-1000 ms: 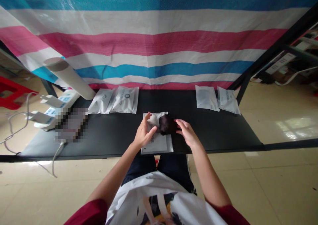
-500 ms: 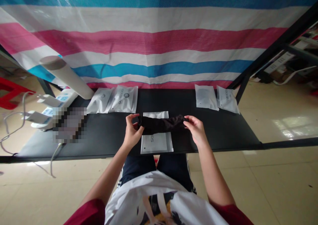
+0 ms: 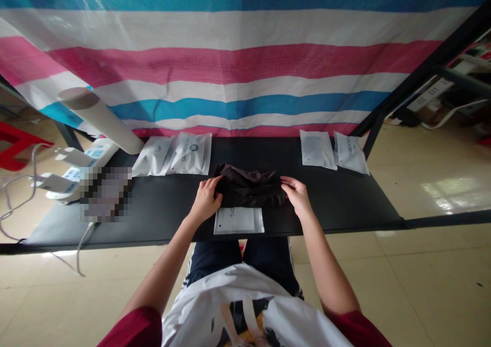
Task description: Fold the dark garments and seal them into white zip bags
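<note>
A dark, crumpled piece of fabric (image 3: 251,186) stretches between my hands over the black tabletop, its exact kind unclear. My left hand (image 3: 207,198) pinches its left end, thumb toward me and fingers curled over the edge. At the opposite end, my right hand (image 3: 297,193) holds the corner between thumb and fingers. Partly under the fabric lies a flat white zip bag (image 3: 240,222) with dark lettering; its far part is hidden.
Two filled white bags (image 3: 191,154) lie at the back left, and two more (image 3: 317,148) at the back right. A white cylinder (image 3: 102,119) leans by a power strip (image 3: 82,170) with plugs. A blurred-out device (image 3: 105,193) trails a cable. A striped sheet (image 3: 230,63) hangs behind the table (image 3: 345,204).
The fabric has gone from a narrow strip to a wider, looser spread, lower over the bag and hiding its far end. Both hands have shifted slightly with it.
</note>
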A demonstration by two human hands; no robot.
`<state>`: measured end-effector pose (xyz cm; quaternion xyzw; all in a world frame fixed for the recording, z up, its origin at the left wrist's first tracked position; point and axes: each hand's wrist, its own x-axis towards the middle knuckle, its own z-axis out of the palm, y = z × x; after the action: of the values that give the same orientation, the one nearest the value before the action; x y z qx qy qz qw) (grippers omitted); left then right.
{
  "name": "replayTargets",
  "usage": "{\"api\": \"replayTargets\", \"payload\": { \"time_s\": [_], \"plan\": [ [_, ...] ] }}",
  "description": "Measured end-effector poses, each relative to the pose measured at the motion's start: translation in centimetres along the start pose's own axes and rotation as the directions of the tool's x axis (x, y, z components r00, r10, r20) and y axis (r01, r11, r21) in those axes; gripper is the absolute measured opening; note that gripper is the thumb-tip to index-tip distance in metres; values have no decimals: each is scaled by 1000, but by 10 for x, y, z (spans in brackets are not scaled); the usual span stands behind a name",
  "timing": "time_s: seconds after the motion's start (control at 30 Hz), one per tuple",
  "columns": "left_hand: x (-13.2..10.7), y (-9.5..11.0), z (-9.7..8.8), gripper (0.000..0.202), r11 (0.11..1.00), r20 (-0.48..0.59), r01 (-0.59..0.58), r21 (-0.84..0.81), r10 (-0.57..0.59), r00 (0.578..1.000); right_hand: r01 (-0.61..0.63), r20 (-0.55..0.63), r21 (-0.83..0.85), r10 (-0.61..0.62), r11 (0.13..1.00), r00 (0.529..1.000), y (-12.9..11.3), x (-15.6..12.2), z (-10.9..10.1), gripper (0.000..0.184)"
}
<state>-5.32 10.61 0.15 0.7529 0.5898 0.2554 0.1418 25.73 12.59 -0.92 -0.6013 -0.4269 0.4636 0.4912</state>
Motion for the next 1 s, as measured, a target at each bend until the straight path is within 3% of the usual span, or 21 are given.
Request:
{"api": "replayTargets", "payload": {
  "time_s": [0.17, 0.23, 0.3, 0.37, 0.47, 0.57, 0.67, 0.77, 0.87, 0.93, 1.0],
  "plan": [
    [1, 6, -15, 27, 997, -93, -17, 77, 24, 995, 151, 15, 53, -152, 987, 988, -15, -3, -2, 30],
    [-8, 10, -26, 14, 1000, -105, -24, -2, 24, 994, 137, 50, 113, -143, 984, 988, -26, -13, -8, 31],
    [-19, 15, -37, 6, 988, -51, -30, -152, 22, 998, 68, 128, 177, -91, 982, 988, -34, -23, -15, 36],
    [-31, 19, -45, 12, 943, 10, -16, -332, 21, 1000, -10, 203, 209, -33, 978, 979, -40, -31, -20, 43],
    [-39, 31, -44, 25, 897, -41, 34, -440, -58, 997, -31, 228, 181, -12, 983, 974, -44, -35, -17, 46],
    [-35, 53, -27, 30, 951, -89, 67, -303, -99, 991, 35, 255, 100, -60, 994, 965, -42, -37, 0, 43],
    [-25, 76, -2, 38, 997, 18, -20, -72, 21, 1000, 170, 351, -41, -145, 985, 925, -33, -38, 23, 38],
    [-21, 84, 9, 24, 997, 92, -59, 56, 54, 994, 396, 372, -279, -281, 875, 885, -17, -38, 36, 40],
    [-32, 64, -8, 24, 989, 33, 144, 38, -145, 989, 542, 382, -483, -391, 688, 837, -2, -35, 29, 43],
    [-48, 39, -31, 28, 938, -62, 339, 76, -335, 940, 563, 387, -542, -410, 624, 826, 3, -34, 17, 41],
    [-68, 13, -56, 29, 855, -109, 486, 182, -474, 874, 555, 378, -549, -406, 625, 832, 4, -35, 6, 39]
  ]
}}
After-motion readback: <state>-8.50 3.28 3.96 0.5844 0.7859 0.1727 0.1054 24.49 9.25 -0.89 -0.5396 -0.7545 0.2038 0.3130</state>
